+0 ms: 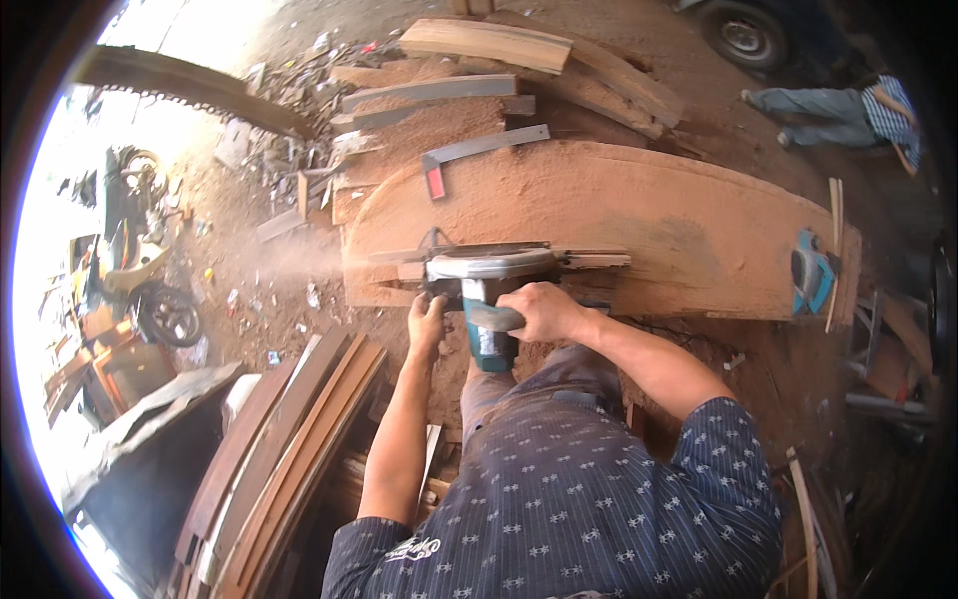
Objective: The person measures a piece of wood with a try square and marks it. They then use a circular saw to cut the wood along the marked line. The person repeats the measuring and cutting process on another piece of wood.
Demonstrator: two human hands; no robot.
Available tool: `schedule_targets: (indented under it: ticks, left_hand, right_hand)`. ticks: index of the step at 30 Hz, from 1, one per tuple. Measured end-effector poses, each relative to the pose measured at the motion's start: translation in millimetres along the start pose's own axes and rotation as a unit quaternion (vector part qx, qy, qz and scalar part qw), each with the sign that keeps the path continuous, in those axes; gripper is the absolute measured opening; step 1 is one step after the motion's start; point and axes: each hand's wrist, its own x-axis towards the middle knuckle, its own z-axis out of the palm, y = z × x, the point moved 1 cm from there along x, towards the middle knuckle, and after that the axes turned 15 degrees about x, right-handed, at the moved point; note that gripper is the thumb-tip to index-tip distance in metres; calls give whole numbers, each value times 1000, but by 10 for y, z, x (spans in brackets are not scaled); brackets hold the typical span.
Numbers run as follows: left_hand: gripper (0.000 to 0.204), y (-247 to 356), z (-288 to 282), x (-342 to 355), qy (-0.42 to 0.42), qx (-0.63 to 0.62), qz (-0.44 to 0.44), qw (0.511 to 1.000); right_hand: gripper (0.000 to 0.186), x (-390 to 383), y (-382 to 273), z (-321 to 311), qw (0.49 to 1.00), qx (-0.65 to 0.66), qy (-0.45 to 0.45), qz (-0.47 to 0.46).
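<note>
A circular saw (489, 266) with a silver guard and a teal motor body sits at the near edge of a thick wooden slab (599, 215). My right hand (544, 311) is wrapped around its dark rear handle. Close to the saw's left side, my left hand (427, 321) has its fingers bent at the slab's near edge; what they grip is hidden. Narrow wood strips (597, 260) lie along the cut. Fine dust sprays left from the saw, and the blade is not visible.
On the slab are a try square (484, 150) with a red part and a teal power tool (812, 275) at the right end. Curved planks (484, 42) lie beyond; boards (289, 439) stack at near left. A motorbike (145, 280) stands left; another person (848, 115) is far right.
</note>
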Motion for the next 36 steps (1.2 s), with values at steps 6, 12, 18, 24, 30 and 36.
schedule_targets:
  ticks: [6, 12, 18, 24, 30, 36]
  left_hand:
    - [40, -88, -304, 136, 4, -24, -12, 1000]
    - [29, -177, -553, 258, 2, -22, -3, 1000]
    - [34, -213, -784, 319, -7, -7, -8, 1000]
    - [26, -253, -889, 385, 7, -5, 7, 1000]
    - [25, -302, -1034, 446, 11, -26, -11, 1000]
    - [28, -420, -1275, 558, 38, -44, -12, 998]
  right_hand:
    - [28, 257, -1, 206, 1000, -20, 0, -13]
    - [34, 444, 19, 396, 1000, -27, 6, -12]
    - [32, 604, -4, 578, 999, -27, 6, -26]
    - [30, 796, -127, 653, 999, -31, -6, -30]
    - [26, 932, -106, 812, 998, -37, -4, -45]
    - [33, 1101, -211, 936, 999, -19, -10, -31]
